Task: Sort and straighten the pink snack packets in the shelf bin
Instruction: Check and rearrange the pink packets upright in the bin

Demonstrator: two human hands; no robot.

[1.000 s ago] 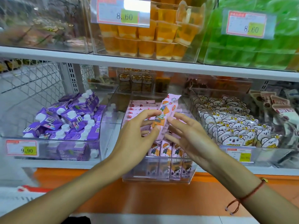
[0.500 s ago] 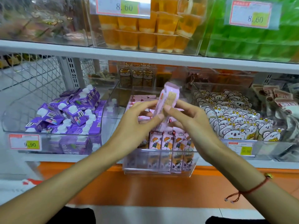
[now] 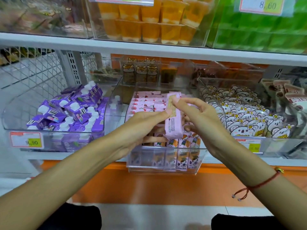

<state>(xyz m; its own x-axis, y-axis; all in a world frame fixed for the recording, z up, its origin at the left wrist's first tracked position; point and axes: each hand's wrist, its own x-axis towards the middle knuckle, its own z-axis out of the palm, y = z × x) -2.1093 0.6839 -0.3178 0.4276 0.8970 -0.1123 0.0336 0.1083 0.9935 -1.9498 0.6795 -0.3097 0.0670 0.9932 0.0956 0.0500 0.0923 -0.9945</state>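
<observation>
the shelf [image 3: 149, 48] carries a clear bin [image 3: 163, 165] of pink snack packets [image 3: 149, 103]. above the bin, the left hand [image 3: 142, 125] and right hand [image 3: 202, 120] together pinch one upright pink packet [image 3: 172, 123], printed back facing the camera, fingers curled on its edges.

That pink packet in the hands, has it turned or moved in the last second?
Yes. The pink packet has been flipped: its cartoon front faced the camera, now its printed back does. It stays above the clear bin, between both hands.
</observation>
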